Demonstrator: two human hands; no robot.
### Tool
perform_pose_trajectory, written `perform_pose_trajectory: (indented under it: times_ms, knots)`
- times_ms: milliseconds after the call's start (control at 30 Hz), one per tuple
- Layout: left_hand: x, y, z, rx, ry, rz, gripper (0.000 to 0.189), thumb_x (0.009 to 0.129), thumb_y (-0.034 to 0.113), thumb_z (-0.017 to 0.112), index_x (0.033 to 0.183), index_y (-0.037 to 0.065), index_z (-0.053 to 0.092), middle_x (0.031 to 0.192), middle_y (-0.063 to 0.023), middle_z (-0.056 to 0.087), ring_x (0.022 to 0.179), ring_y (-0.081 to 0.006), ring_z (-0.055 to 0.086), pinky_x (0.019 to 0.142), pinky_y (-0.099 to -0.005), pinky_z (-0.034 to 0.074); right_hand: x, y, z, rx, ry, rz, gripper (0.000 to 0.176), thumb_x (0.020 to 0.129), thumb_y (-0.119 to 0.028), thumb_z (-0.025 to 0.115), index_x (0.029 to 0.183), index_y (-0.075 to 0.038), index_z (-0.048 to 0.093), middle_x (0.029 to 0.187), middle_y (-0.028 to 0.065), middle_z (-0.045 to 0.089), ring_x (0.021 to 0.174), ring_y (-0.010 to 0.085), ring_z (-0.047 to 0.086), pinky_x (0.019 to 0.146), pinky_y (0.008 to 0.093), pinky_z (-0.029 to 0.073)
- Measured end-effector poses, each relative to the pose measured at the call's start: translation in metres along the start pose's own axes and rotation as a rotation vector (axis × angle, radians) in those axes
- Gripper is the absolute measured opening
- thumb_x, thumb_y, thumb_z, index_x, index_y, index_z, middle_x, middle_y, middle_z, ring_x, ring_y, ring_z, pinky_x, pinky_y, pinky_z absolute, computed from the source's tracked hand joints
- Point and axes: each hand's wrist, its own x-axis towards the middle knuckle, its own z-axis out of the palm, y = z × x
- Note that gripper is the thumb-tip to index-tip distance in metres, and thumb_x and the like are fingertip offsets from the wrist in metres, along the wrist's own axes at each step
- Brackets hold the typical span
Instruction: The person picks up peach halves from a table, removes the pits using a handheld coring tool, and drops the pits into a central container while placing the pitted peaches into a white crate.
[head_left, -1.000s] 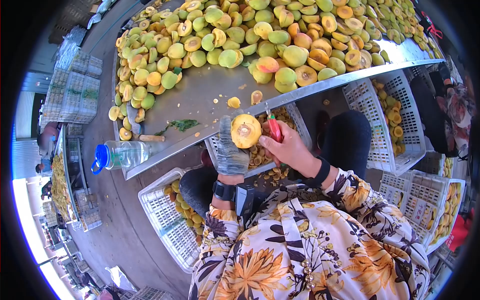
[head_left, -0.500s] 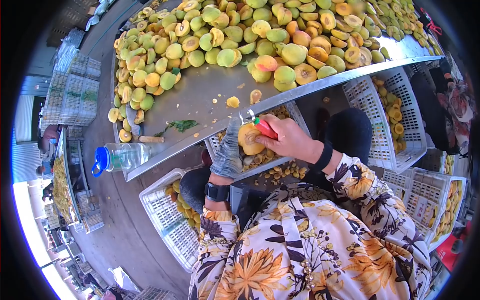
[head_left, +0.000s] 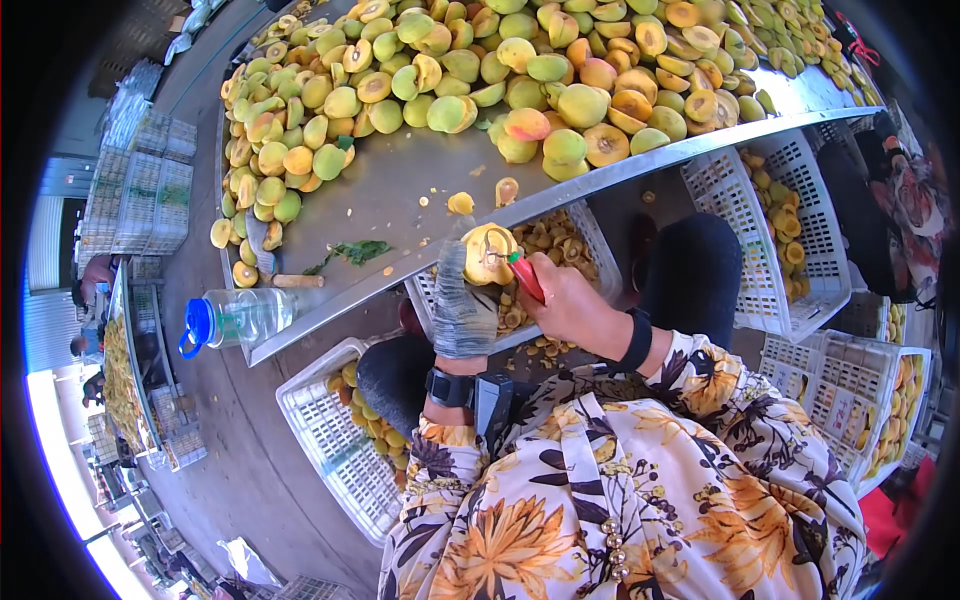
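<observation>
Left hand (head_left: 462, 305): gloved, closed around the fruit half (head_left: 488, 252) from below and behind, cut face turned up toward me.
Right hand (head_left: 565, 300): bare, closed around the red-handled tool (head_left: 525, 277), fingers wrapped tight on the handle.
Location of fruit: in my left hand, just at the front edge of the metal table (head_left: 400, 190), above the white crate (head_left: 598, 232) of cut pieces between my knees.
Change, tool: a second ago it stood clear to the right of the fruit, tip up. Half a second ago it lay across the cut face. Now its metal tip is set into the face from the right side.
Change, fruit: a second ago the face was open to view with the brown stone plain in the centre. Now the tool tip covers the centre, and I cannot tell whether the stone remains seated.
Change, hands: both dropped toward the crate, then rose again to table-edge level; they are now pressed close together.
Assessment: the tool is engaged with the fruit; work on this piece appears under way and not finished.
Surroundings: heap of fruit (head_left: 520, 70) well back on the table; two loose bits near the edge; water bottle (head_left: 245, 315) lying at the left corner; a second crate (head_left: 330, 440) by my left knee.
</observation>
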Motion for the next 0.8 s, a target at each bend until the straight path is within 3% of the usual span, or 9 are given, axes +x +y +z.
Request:
perform_pose_trajectory:
  times_ms: [100,200,267,467,567,600,667,767,800]
  knots:
    - [-0.003,-0.004,0.004,0.249,-0.031,0.141,0.033,0.089,0.015,0.05,0.119,0.002,0.044,0.11,-0.0088,0.055,0.1,-0.0216,0.055,0.086,-0.0331,0.046,-0.004,-0.001,0.001,-0.022,0.002,0.005,0.025,0.075,-0.006,0.058,0.091,0.0,0.04,0.065,0.0244,0.053,0.063,0.0433,0.054,0.054,0.0447,0.042]
    - [-0.005,-0.004,0.0,0.769,-0.044,0.43,0.044,0.085,0.033,0.055,0.118,0.004,0.045,0.112,-0.0101,0.053,0.102,-0.0226,0.052,0.091,-0.037,0.042,-0.008,-0.003,0.002,-0.019,-0.024,0.056,0.025,0.076,-0.005,0.056,0.092,0.0,0.039,0.065,0.0252,0.053,0.064,0.0438,0.054,0.055,0.045,0.041]
    - [-0.016,0.001,0.002,1.411,-0.119,0.837,0.041,0.086,0.003,0.05,0.125,0.004,0.04,0.122,-0.0123,0.047,0.106,-0.0209,0.05,0.09,-0.0305,0.042,-0.009,-0.002,0.005,-0.012,0.023,0.023,0.021,0.075,-0.004,0.054,0.088,0.002,0.038,0.06,0.0223,0.051,0.059,0.0399,0.055,0.051,0.0437,0.042]
    - [-0.017,0.005,0.048,0.225,-0.103,0.169,0.05,0.084,0.032,0.055,0.123,0.004,0.041,0.114,-0.0097,0.051,0.103,-0.0223,0.052,0.089,-0.0364,0.044,-0.014,-0.008,0.001,0.117,-0.013,0.18,0.025,0.076,-0.006,0.056,0.093,0.001,0.039,0.066,0.0255,0.052,0.066,0.0445,0.053,0.057,0.0445,0.041]
    - [-0.02,0.009,0.059,-0.298,0.042,-0.165,0.048,0.084,0.032,0.055,0.121,0.003,0.044,0.113,-0.0106,0.052,0.101,-0.0218,0.053,0.089,-0.0363,0.044,-0.017,-0.011,0.005,0.102,0.029,0.173,0.025,0.075,-0.006,0.056,0.093,0.001,0.039,0.066,0.0258,0.052,0.066,0.0445,0.054,0.057,0.0444,0.042]
    - [-0.016,0.002,0.048,-0.297,0.043,-0.169,0.048,0.084,0.032,0.055,0.121,0.003,0.044,0.113,-0.0106,0.052,0.101,-0.0218,0.053,0.089,-0.0363,0.044,-0.018,-0.009,0.005,0.103,0.03,0.176,0.025,0.075,-0.006,0.056,0.093,0.001,0.039,0.066,0.0258,0.052,0.066,0.0445,0.054,0.057,0.0444,0.042]
    - [0.0,-0.016,0.01,0.807,-0.14,0.485,0.044,0.084,0.033,0.055,0.115,0.003,0.05,0.108,-0.0111,0.055,0.096,-0.021,0.056,0.085,-0.0355,0.047,-0.018,-0.002,0.005,0.051,-0.053,0.131,0.025,0.075,-0.005,0.056,0.093,0.001,0.04,0.065,0.0257,0.052,0.064,0.044,0.054,0.056,0.0438,0.042]
    - [0.01,-0.008,-0.008,0.89,-0.112,0.433,0.042,0.084,0.037,0.055,0.108,0.003,0.055,0.097,-0.0107,0.06,0.087,-0.0203,0.06,0.079,-0.0341,0.05,-0.018,0.007,0.005,-0.003,-0.162,0.039,0.024,0.075,-0.004,0.055,0.093,0.002,0.04,0.064,0.0255,0.052,0.063,0.043,0.054,0.054,0.0432,0.042]
    - [0.004,0.012,0.01,0.417,-0.087,-0.023,0.043,0.085,0.04,0.053,0.105,0.003,0.056,0.09,-0.01,0.062,0.079,-0.0203,0.061,0.074,-0.0315,0.051,-0.017,0.009,0.006,-0.003,-0.165,0.036,0.024,0.075,-0.004,0.055,0.093,0.002,0.04,0.064,0.0255,0.052,0.063,0.043,0.054,0.054,0.0432,0.042]
